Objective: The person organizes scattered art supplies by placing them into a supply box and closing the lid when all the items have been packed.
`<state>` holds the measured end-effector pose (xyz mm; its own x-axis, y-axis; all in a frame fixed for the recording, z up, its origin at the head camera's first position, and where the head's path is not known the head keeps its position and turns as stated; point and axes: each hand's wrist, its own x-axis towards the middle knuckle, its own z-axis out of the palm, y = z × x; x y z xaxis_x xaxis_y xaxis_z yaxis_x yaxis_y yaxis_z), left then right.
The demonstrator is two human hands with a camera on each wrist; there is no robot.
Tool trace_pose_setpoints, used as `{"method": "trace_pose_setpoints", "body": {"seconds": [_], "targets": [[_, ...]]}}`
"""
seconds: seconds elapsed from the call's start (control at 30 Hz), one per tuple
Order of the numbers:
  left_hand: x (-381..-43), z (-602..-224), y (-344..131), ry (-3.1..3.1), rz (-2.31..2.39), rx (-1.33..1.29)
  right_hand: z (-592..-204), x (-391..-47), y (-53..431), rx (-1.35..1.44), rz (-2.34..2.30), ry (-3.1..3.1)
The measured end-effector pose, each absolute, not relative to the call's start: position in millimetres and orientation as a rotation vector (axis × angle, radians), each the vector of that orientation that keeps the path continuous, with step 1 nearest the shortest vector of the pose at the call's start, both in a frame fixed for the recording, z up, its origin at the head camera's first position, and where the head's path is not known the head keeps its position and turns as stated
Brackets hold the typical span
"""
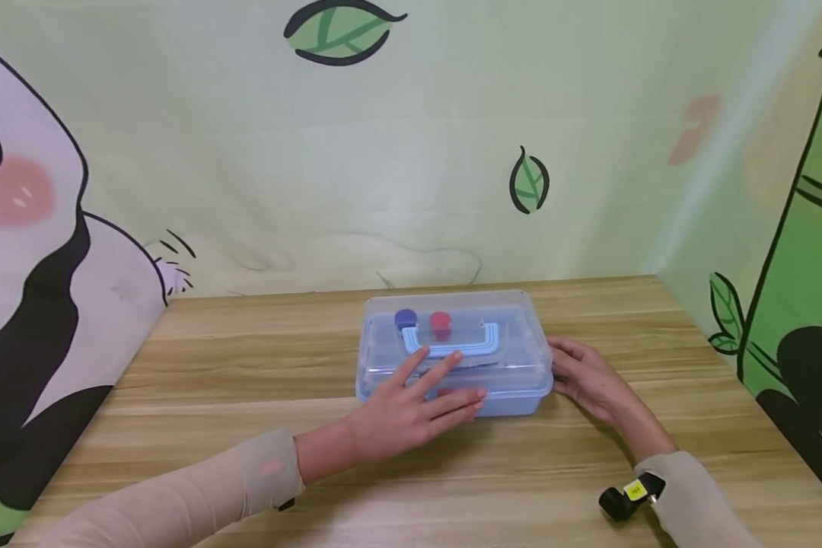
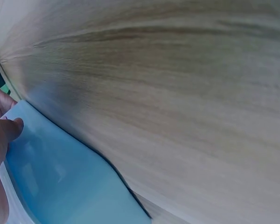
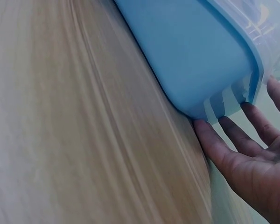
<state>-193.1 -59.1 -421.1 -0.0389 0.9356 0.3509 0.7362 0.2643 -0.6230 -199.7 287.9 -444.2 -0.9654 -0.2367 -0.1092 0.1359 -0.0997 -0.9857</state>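
Observation:
A light blue plastic storage box (image 1: pixel 514 403) with a clear lid (image 1: pixel 445 302) stands on the wooden table. My left hand (image 1: pixel 407 407) lies over the box's front edge, its fingers spread straight across the lid beside the blue carry handle (image 1: pixel 491 342). In the left wrist view, the left thumb (image 2: pixel 14 128) rests against the blue front wall. At the box's right end is my right hand (image 1: pixel 592 380); the right wrist view has its extended fingertips (image 3: pixel 203 128) touching the end wall. A dark blue round piece (image 1: pixel 406 318) and a red one (image 1: pixel 441 323) show through the lid.
The wood-grain table (image 1: pixel 267 342) reaches back to a pale green printed backdrop (image 1: pixel 438 152) with leaves and a panda on it. A small black device with a yellow label (image 1: pixel 635 489) is strapped at the right wrist.

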Motion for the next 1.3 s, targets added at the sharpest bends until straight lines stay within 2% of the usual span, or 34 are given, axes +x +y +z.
{"method": "trace_pose_setpoints", "body": {"seconds": [1.3], "targets": [[-203.8,-430.6,-52.4,-1.673,0.244,-1.441,-441.5,-200.1,286.4,-0.115,-2.175,1.899]]}}
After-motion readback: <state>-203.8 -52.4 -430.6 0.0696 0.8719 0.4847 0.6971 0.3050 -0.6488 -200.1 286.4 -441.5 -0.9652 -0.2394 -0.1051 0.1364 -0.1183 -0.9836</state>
